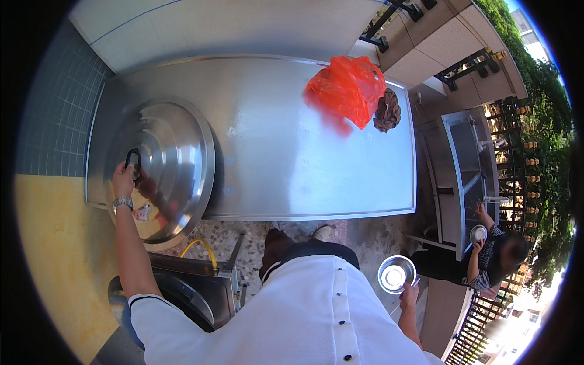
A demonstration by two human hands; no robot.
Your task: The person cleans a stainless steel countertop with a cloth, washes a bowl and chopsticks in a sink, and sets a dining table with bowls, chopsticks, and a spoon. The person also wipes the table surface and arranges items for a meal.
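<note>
My left hand (124, 179) grips the black handle (133, 165) of a large round stainless steel lid (182, 137). The lid lies over the left end of a metal table and reaches past its front edge; what is under it is hidden. Low at my right side, my right hand (409, 294) holds a shiny metal bowl (397, 274) by its rim, away from the table. A thin handle-like piece shows beside the fingers, too small to name.
A red plastic bag (346, 89) and a crumpled brown cloth (388, 111) lie on the metal table (260, 137). Below left stands a metal stove-like unit (219, 292) with a yellow hose (207, 248). At right, a person (483, 255) holds a dish by a sink (472, 182).
</note>
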